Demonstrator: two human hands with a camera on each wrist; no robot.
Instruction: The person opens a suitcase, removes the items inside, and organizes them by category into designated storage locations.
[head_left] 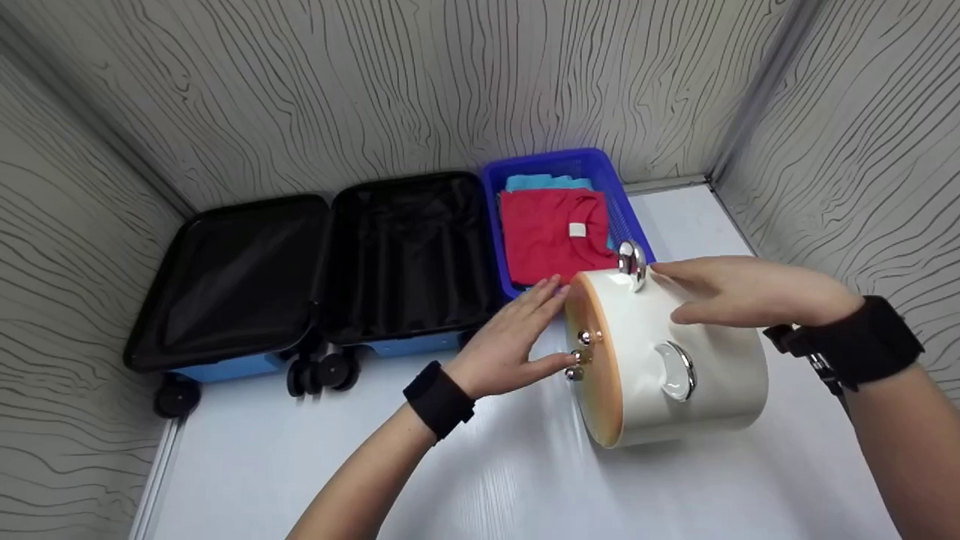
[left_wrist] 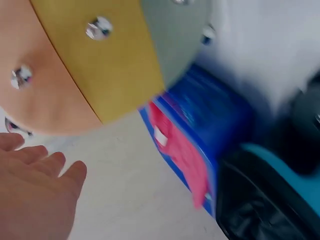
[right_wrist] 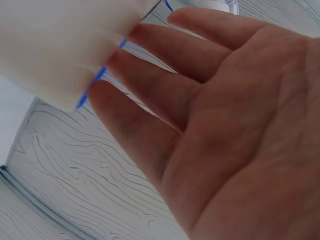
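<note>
Centrally on the smooth white desk (head_left: 487,480) lies a round cream-coloured case (head_left: 675,360), tipped on its side, glossy and drum-shaped, with an orange-tan circular base studded with small chrome feet (head_left: 581,354) and a chrome clasp on its curved wall. Both hands are released, fingers straight: the left hand (head_left: 517,337) rests its fingertips against the studded base, while the right hand (head_left: 739,291) lies flat on the upper curve beside a chrome knob (head_left: 631,262). Behind stand a blue plastic mesh basket (head_left: 622,199) holding a folded red shirt (head_left: 551,232), and an open blue suitcase (head_left: 322,277) with black fabric lining.
</note>
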